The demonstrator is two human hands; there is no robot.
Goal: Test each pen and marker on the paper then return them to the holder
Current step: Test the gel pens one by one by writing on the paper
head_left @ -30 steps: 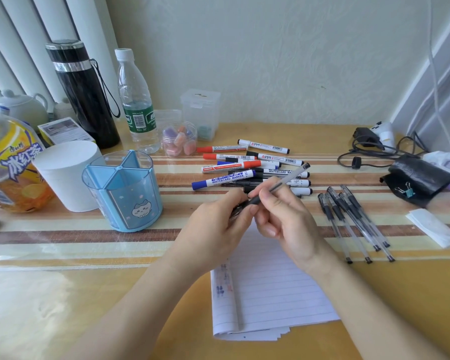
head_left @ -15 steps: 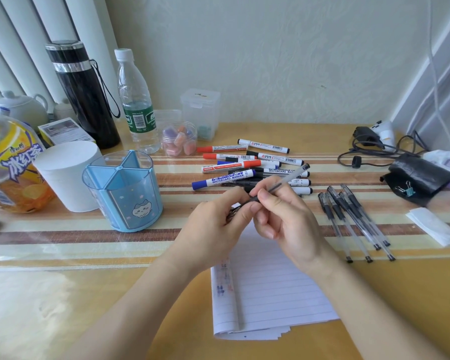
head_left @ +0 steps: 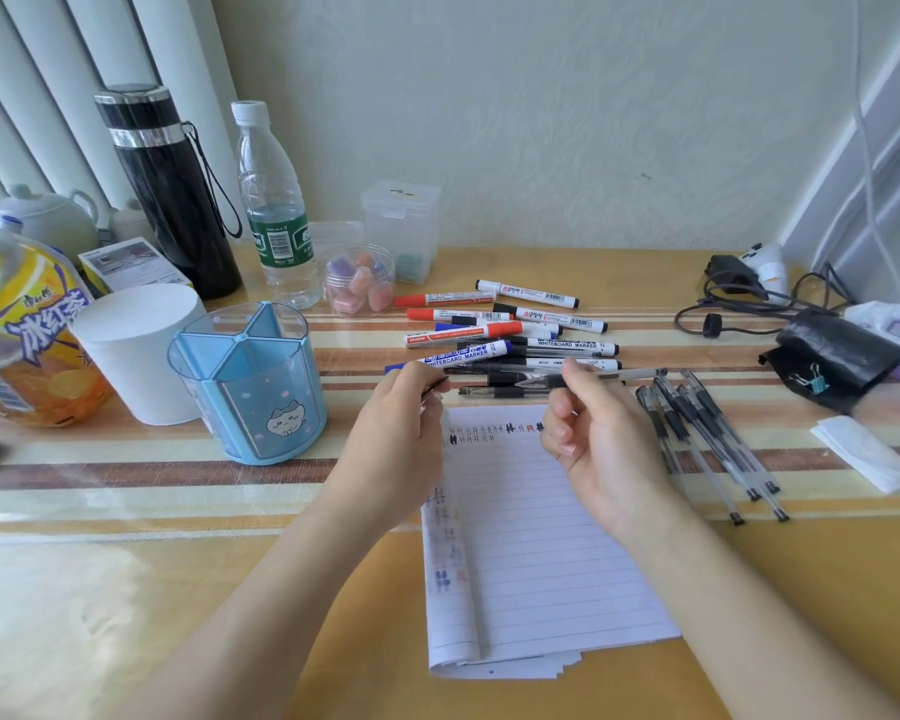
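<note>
Here the right hand (head_left: 593,449) pinches the uncapped pen (head_left: 624,375) just beyond the far edge of the paper (head_left: 541,537); the left hand (head_left: 401,433) pinches what seems its cap (head_left: 440,385). The tip should come down lightly on a free line.

Bare forearms, left hand (head_left: 393,439), right hand (head_left: 601,452), short rounded fingernails.

Pale textured wall (head_left: 541,122), white vertical blinds (head_left: 48,96) at left, wooden desk (head_left: 100,615), soft daylight
</note>
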